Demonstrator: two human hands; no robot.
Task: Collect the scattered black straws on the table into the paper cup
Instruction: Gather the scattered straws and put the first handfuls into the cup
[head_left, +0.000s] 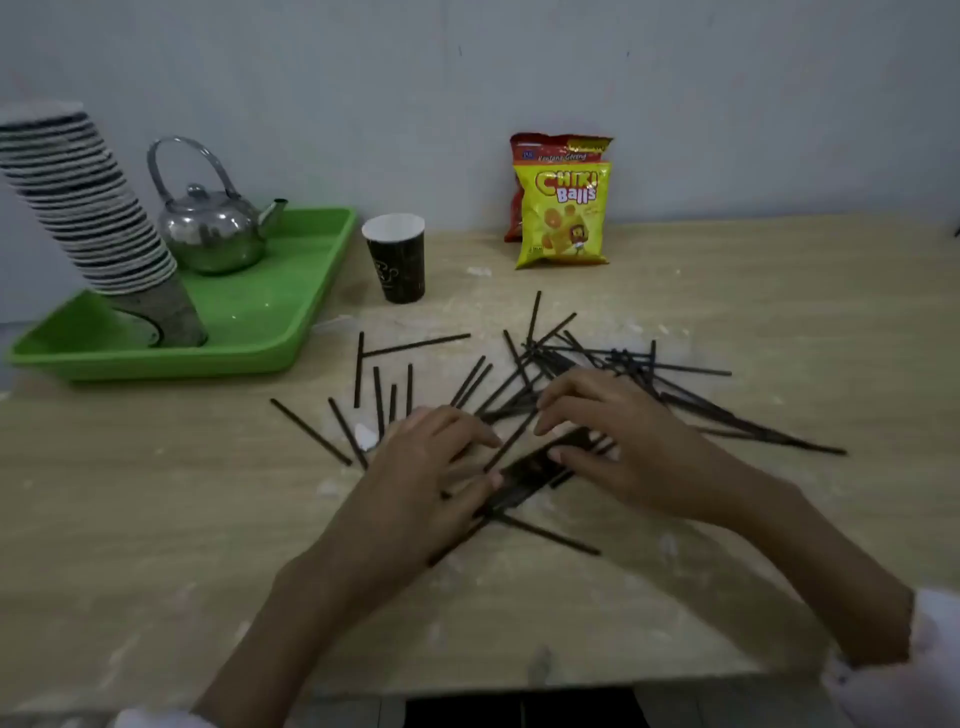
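Several black straws (691, 370) lie scattered across the middle of the wooden table (156, 519). A tight bundle of straws (530, 475) lies slanted between my hands. My left hand (431, 462) holds the bundle's near end between thumb and fingertips. My right hand (623, 441) has its thumb on the bundle's far end, and its fingers reach over more straws. The dark paper cup (397, 260) stands upright and apart at the back, left of centre; I see no straws in it.
A green tray (270, 332) at the back left carries a metal kettle (213, 228) and a leaning stack of paper cups (88, 208). Two snack bags (563, 213) stand against the wall behind the straws. The table's near edge runs just below my forearms.
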